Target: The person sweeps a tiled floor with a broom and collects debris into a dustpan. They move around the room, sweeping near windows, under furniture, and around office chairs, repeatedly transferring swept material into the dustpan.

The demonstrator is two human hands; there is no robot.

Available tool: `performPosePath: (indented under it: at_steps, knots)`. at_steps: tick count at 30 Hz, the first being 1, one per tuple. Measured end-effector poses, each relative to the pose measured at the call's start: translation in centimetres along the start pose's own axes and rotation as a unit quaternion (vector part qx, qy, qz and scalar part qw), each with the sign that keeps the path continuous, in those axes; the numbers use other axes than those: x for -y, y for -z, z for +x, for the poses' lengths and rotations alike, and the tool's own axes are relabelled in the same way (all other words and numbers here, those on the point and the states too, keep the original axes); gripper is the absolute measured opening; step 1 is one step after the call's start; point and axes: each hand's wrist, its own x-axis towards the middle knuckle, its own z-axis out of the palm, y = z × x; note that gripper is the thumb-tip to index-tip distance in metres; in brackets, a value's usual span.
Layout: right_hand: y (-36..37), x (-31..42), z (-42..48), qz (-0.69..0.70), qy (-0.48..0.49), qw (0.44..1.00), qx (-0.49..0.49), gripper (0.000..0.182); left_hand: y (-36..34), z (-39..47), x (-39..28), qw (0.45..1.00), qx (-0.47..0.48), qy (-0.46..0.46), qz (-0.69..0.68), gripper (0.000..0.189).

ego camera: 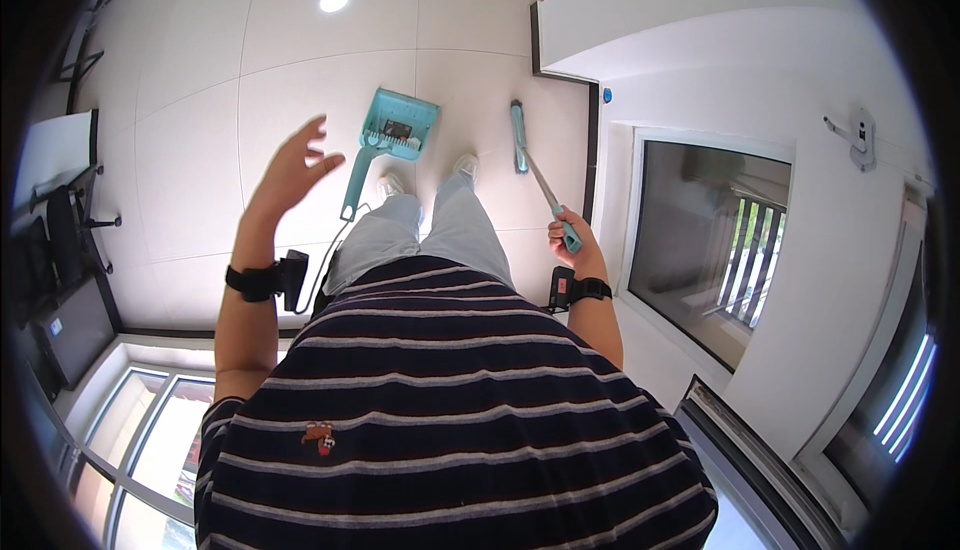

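My right hand point(568, 237) grips the teal-ended handle of a small broom point(520, 137), whose bristled head points down over the floor to the right of my feet. A teal plastic dustpan point(407, 111) with a comb-like row of teeth and a long handle lies in front of my shoes. Inside its pan are a dark piece and some light debris. My left hand point(300, 167) is raised to the left of the dustpan, fingers apart, holding nothing. Both wrists wear black straps with small devices, and a cable hangs by the left one.
Pale tiles make up the floor point(187, 167). At the right are a white wall point(772, 92) with dark skirting and a framed window point(697, 242). Black chair parts and a dark cabinet point(79, 328) stand at the far left, near a window point(150, 430).
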Motion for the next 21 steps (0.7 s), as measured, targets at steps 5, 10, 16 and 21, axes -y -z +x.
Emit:
performPosePath:
  at_steps: [5,10,16,21]
  knots:
    - [-0.4,0.2,0.0,-0.006,-0.004,0.999,-0.036,0.017,-3.7,0.3,3.8,0.993,0.072,0.092,-0.009,0.084]
    - [-0.4,0.4,0.3,-0.027,-0.013,0.999,-0.045,0.024,-5.8,1.4,4.9,0.992,0.068,0.105,0.023,0.075]
    - [0.3,0.6,0.9,-0.047,0.007,0.998,-0.051,0.020,-6.8,1.6,4.5,0.986,0.125,0.110,-0.031,0.057]
    - [1.2,0.4,1.5,-0.009,-0.004,0.999,-0.053,0.066,-7.2,1.6,3.0,0.978,0.136,0.127,-0.094,0.044]
